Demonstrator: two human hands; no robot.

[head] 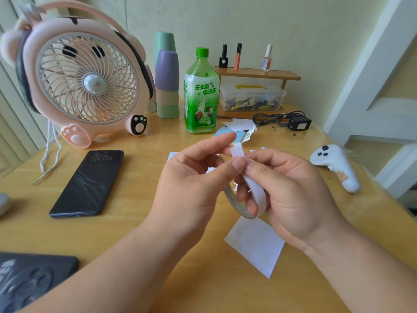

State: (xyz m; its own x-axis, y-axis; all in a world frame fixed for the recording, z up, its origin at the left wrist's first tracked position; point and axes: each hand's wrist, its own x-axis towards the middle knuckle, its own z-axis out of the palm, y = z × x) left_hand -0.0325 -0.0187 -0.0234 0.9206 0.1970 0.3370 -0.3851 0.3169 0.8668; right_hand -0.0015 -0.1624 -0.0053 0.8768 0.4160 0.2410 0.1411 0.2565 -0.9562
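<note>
Above the near middle of the wooden table (pixel 135 224), I am holding a roll of white tape (pixel 254 189) in the air between both hands. My right hand (pixel 293 193) is gripping the roll, with fingers curled through its ring and the thumb pressing on the outer band. My left hand (pixel 191 177) is pinching the loose end (pixel 238 151) of the tape between thumb and forefinger, just above the roll.

Hidden: my fingers are covering most of the roll. Faint print is running along its lower edge, too small to read. A white paper slip (pixel 255 245) is lying under my right wrist, partly covered. A dark pad (pixel 29 281) at the near left is being cut off by the frame edge.

Readable: the green bottle (pixel 200 93), far beyond my hands, is showing "天天赢" and "电动车" on its label.

Room: a black phone (pixel 88 184) is lying to the left, well apart. A white controller (pixel 336 166) is lying to the right, near the table's edge. Bare wood is showing between the phone and my hands.
</note>
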